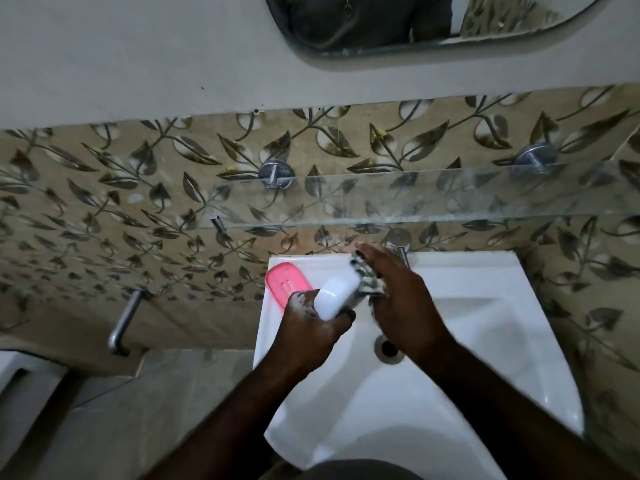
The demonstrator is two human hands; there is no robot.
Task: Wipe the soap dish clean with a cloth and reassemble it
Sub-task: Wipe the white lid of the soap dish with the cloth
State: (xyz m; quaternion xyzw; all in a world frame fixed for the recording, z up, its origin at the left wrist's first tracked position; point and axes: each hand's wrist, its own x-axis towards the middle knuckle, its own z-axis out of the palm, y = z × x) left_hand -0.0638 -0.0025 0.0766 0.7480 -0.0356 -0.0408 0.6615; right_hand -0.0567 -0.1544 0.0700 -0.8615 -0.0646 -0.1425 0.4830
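Tiled bathroom, white sink [450,268]. I read the left hand [311,327] over its left rim, lathered fingers curled round the base [337,294]; the right hand [398,299], fingers straight, presses the cloth [369,280] against it. Hazard: lather may let the base slip; the insert [285,284] on the rim could be knocked off

You face a white sink [485,271] set against the wall, with its drain [388,348] low in the bowl and a chrome tap [401,252] at the back edge. Above it you see a glass shelf [450,199] carried on round chrome brackets [276,174]. Leaf-patterned tiles [104,202] cover the wall behind it. Higher up is the lower rim of a mirror [415,22]. To your left a metal bar [123,320] juts from the tiles.
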